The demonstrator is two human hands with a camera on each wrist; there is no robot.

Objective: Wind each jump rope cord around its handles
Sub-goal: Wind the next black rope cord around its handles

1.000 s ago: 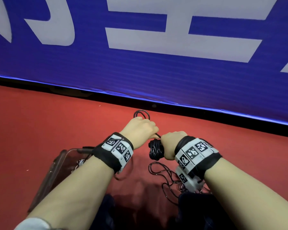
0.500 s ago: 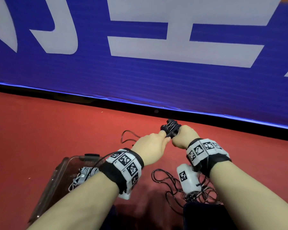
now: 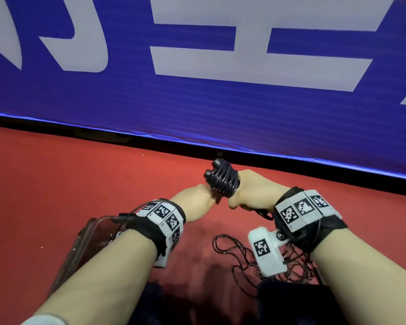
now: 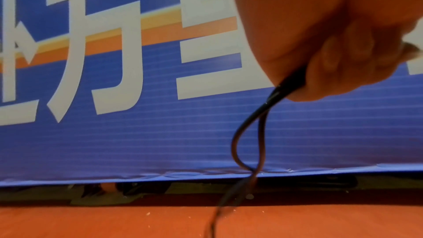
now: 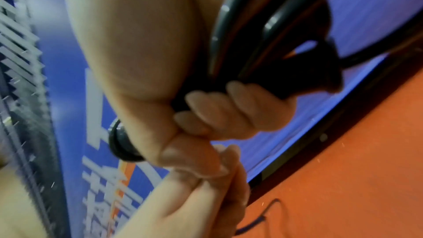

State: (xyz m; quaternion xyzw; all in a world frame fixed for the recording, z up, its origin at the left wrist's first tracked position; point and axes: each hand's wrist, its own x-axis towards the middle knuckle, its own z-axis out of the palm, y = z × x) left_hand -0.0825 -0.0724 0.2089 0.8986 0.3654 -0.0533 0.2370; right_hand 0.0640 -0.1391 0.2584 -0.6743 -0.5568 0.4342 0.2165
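Hands meet over the red floor [image 3: 56, 184] — right hand [image 3: 251, 191] clutching the wound handles [image 3: 223, 179], left hand [image 3: 195, 202] pinching cord [image 4: 249, 133].

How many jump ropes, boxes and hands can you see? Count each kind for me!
Jump ropes: 2, a black wound jump rope and a loose tangle of thin dark cord, which may hide more
Clear plastic box: 1
Hands: 2, left hand and right hand
Total: 5
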